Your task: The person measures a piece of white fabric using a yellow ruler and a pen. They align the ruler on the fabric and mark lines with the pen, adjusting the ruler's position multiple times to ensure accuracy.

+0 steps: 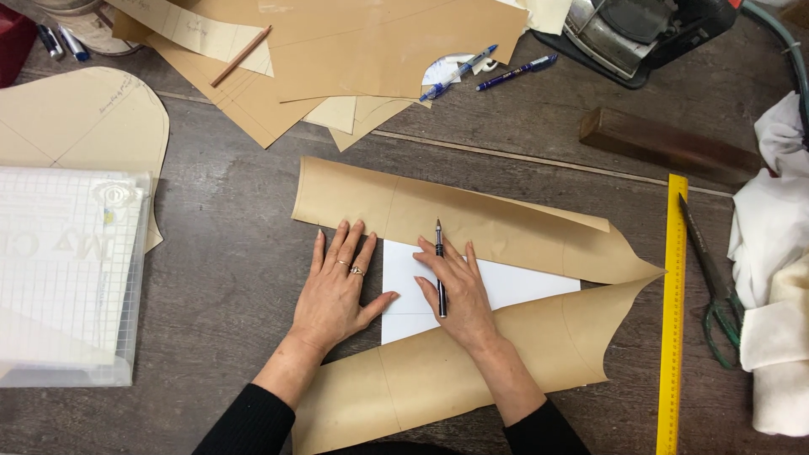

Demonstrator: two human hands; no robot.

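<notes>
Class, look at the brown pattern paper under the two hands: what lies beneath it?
A white sheet shows in the gap between the two folds of the brown pattern paper. Its upper and lower edges are covered, so its full extent is hidden. The right hand rests on it, holding a pen.

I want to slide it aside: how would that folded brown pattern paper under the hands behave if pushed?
The brown pattern paper is probably light and springy: its flaps lift off the table. It would likely slide easily over the white sheet, unfolding once the left hand lifts.
</notes>
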